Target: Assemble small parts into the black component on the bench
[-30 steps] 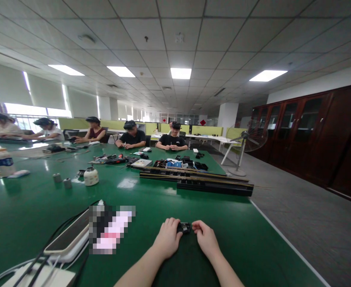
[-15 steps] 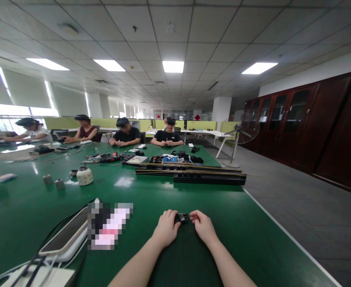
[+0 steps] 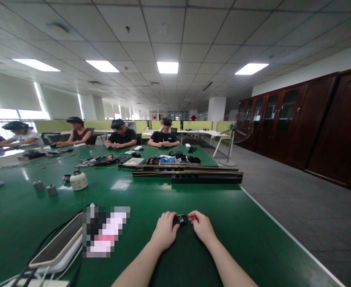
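The left hand (image 3: 164, 230) is wrapped around a small black device (image 3: 181, 219). Beside it, the right hand (image 3: 202, 226) is curled; its grip cannot be told.

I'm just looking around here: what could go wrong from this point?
The small black part might slip: the left hand grips it at one end, while the right hand is at its other end, and I can't tell whether those fingertips touch it.

The long black bars reach the right edge of the green table, so a bump could perhaps send one over.
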{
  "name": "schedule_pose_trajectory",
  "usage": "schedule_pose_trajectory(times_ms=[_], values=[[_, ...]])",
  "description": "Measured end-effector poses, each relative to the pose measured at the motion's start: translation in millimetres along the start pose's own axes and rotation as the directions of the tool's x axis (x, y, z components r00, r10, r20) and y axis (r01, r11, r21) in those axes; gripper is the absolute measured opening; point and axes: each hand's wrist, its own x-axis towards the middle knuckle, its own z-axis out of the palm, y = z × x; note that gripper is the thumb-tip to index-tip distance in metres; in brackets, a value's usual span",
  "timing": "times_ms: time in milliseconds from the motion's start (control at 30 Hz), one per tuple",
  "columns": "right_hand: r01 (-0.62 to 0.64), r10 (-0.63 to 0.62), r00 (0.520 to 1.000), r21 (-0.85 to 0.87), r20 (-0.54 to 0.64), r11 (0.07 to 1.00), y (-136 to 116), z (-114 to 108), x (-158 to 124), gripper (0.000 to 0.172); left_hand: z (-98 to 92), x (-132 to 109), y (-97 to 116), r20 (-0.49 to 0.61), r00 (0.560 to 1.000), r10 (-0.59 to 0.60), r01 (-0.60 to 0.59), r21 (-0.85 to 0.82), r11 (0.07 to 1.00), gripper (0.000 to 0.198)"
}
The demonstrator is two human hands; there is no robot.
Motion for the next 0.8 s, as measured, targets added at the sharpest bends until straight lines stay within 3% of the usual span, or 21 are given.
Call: schedule_pose_trajectory(times_ms=[600,800], values=[[-0.042,0.045,0.998,0.058,-0.051,0.997,2.4,1.0,2.7,0.033,0.3,2.1,-3.7,0.02,1.0,-0.007,0.008,-0.05,0.999,0.04],[-0.062,0.072,0.994,0.111,-0.085,0.992,4.6,1.0,3.6,0.034,0.9,3.6,-10.6,0.012,1.0,-0.001,0.002,-0.153,0.988,0.039]])
